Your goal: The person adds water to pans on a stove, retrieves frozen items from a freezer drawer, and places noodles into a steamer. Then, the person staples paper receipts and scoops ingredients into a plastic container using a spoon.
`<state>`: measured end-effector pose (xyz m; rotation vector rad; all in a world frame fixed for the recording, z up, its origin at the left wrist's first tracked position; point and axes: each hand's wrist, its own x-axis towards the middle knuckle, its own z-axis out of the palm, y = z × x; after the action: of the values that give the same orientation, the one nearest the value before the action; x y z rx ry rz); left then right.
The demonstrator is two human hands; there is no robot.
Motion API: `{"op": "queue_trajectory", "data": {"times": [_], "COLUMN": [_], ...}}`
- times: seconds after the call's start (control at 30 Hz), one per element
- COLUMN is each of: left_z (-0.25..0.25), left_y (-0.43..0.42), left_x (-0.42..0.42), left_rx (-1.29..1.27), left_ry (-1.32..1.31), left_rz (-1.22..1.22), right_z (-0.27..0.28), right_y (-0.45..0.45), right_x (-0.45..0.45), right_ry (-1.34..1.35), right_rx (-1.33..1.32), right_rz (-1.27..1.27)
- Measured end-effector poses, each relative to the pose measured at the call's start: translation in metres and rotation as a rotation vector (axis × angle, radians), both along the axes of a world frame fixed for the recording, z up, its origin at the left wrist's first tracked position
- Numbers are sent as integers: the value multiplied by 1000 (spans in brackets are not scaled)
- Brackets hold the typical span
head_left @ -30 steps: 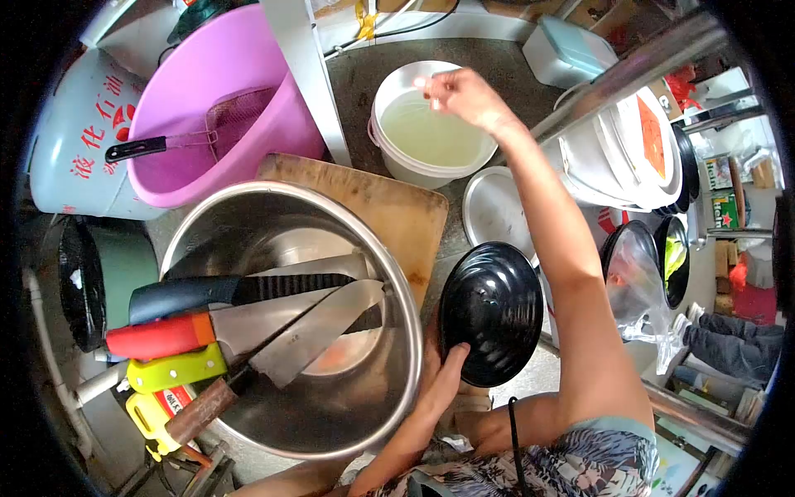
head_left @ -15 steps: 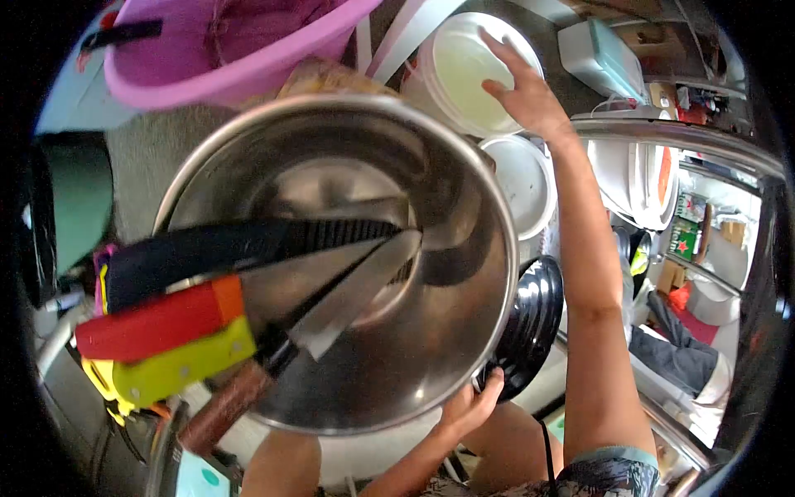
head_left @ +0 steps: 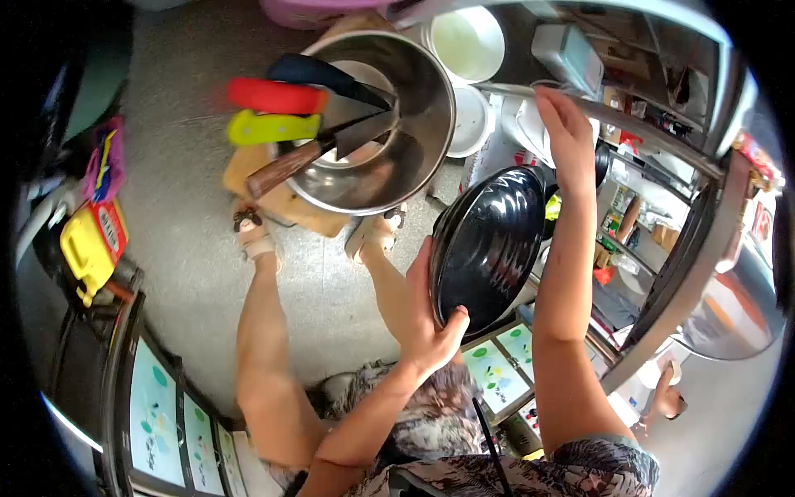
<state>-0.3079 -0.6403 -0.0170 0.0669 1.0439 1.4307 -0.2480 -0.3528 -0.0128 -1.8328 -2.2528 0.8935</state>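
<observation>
One glossy black, ribbed round dish (head_left: 497, 240) is tilted above the grey floor (head_left: 186, 178), the left hand's (head_left: 431, 341) fingers clamped on its edge. The right hand (head_left: 570, 141), fingers extended, is near a metal rail (head_left: 650, 135). Beyond: one round stainless-steel basin (head_left: 426, 157), four knives (head_left: 290, 166) with black, red, lime and brown handles across it, one white plastic bucket (head_left: 500, 50), one yellow plastic jug (head_left: 87, 248).

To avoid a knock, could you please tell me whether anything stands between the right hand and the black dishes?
Nothing visible stands between the right hand and the black dishes, which the left hand holds by the rim.
</observation>
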Motion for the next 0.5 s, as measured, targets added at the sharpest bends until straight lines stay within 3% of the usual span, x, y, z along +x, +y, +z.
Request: {"op": "queue_trajectory", "data": {"times": [0.1,0.17,0.2,0.27,0.33,0.37,0.4,0.43,0.5], "left_z": [19,60,66,77,105,112,117,127,161], "left_y": [-4,-18,-25,-37,-52,-55,-56,-79,-98], "left_x": [-15,-53,-57,-67,-98,-110,-115,-132,-169], "left_rx": [-2,-25,-35,-21,-51,-82,-111,-151,-255], "left_ry": [76,214,188,103,69,-10,149,77,119], "left_rz": [-61,-31,-13,30,61,71,49,19,121], "right_z": [29,67,81,83,97,76,56,24,15], "right_y": [-23,-57,-56,-82,-93,-101,-108,-106,-121], "right_x": [15,-1,-20,-1,-27,-6,15,54,51], "right_ry": [26,61,21,159,263,118,-16,-310,-749], "right_rx": [27,149,74,351,385,370,367,305,-309], "right_rz": [-52,-128,-106,-180,-195,-67,67,364,495]}}
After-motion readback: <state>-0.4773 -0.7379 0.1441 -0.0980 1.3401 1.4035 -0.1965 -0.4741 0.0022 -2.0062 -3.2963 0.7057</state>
